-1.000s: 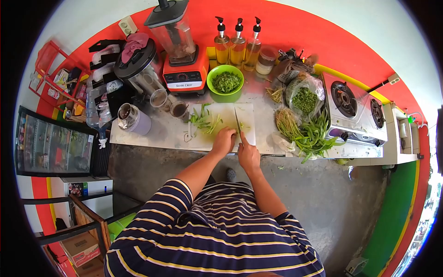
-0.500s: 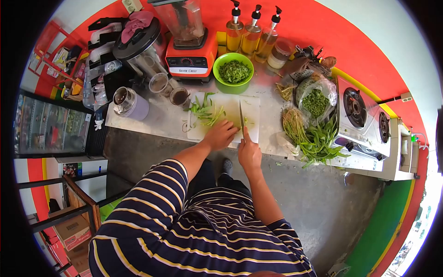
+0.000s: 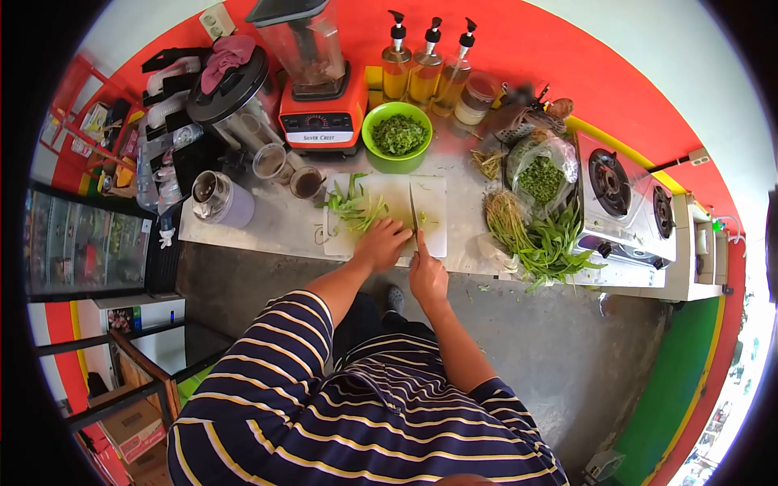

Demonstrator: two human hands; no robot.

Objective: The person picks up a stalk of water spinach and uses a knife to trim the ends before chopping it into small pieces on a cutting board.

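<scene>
My right hand (image 3: 428,277) is closed round the handle of a knife (image 3: 413,209), its blade pointing away from me over the white cutting board (image 3: 433,190). Just left of the blade, my left hand (image 3: 383,243) presses curled fingers down on the ends of leafy green stems (image 3: 361,212). The leaves of these greens spread toward the board's back left. Small cut green bits (image 3: 428,219) lie right of the blade. Behind the board stands a lime-green bowl (image 3: 397,162) heaped with chopped greens (image 3: 399,134).
A red blender (image 3: 322,121), cups (image 3: 306,183) and a metal-topped container (image 3: 220,199) stand at the left. Pump bottles (image 3: 425,73) line the back wall. To the right are uncut greens (image 3: 555,249), a plastic bag of chopped greens (image 3: 541,178) and a gas stove (image 3: 632,190).
The whole view has shifted slightly, so the counter appears a little lower and further left. Both hands stay at the board, the knife close beside my left fingers.
</scene>
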